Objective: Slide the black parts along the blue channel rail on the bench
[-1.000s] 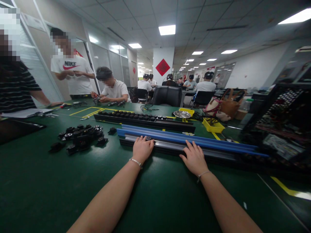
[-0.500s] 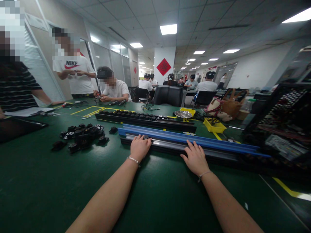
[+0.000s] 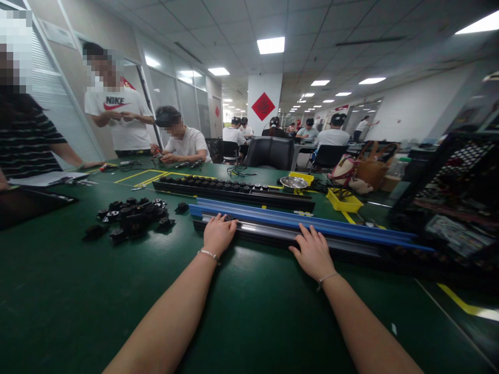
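My left hand is closed on a small black part at the left end of a long black channel rail with a shiny inner face. The fingers cover much of that part. My right hand is open, its spread fingertips resting on the same rail farther right. A long blue rail lies along the far side of the black one. To the left on the green table sits a loose pile of small black parts, with a single one nearer the rails.
Behind lies another black rail holding a row of black parts. A metal dish and yellow bin stand beyond. A dark perforated rack rises at right. Co-workers are across the table and at left.
My left hand has slid slightly left along the black rail with the small black part. My right hand stays where it was.
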{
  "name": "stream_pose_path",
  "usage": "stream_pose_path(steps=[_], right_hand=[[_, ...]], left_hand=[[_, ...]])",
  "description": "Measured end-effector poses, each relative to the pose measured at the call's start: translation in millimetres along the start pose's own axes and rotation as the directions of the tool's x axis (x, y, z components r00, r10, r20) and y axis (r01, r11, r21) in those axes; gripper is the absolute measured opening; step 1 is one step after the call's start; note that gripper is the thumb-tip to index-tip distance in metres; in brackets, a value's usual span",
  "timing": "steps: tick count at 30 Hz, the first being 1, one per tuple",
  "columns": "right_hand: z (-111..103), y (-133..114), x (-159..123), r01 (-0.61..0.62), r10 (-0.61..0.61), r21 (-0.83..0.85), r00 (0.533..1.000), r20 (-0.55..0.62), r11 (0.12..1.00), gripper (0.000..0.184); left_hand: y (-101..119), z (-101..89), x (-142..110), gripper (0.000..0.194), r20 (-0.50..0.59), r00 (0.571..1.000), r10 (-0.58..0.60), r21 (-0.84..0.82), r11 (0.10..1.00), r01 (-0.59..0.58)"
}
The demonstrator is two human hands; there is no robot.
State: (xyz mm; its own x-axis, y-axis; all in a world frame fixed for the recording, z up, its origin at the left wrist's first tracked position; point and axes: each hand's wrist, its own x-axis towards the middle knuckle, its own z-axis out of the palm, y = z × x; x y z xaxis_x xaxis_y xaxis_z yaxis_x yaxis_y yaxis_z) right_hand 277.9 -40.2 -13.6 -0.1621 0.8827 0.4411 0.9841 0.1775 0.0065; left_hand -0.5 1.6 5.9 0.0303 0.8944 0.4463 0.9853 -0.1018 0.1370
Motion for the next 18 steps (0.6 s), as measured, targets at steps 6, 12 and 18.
stream_pose_path(steps=[6,12,18], right_hand=[[-3.3,-1.3,-0.4,-0.018,0.018,0.006,1.0,0.025,1.0,0.024],[-4.5,-0.7,-1.4,-0.024,0.023,0.017,0.999,0.038,1.0,0.025],[-2.6,0.2,-1.6,-0.023,0.023,0.02,0.999,0.026,1.0,0.024]], left_hand=[[-6.4,-3.6,-0.8,0.038,0.007,0.999,-0.044,0.0,0.999,0.044],[-20.8,-7.3,-1.8,0.039,0.05,0.994,-0.1,-0.007,0.995,0.1],[-24.8,-6.7,-2.4,0.038,0.043,0.98,-0.193,-0.034,0.98,0.195]])
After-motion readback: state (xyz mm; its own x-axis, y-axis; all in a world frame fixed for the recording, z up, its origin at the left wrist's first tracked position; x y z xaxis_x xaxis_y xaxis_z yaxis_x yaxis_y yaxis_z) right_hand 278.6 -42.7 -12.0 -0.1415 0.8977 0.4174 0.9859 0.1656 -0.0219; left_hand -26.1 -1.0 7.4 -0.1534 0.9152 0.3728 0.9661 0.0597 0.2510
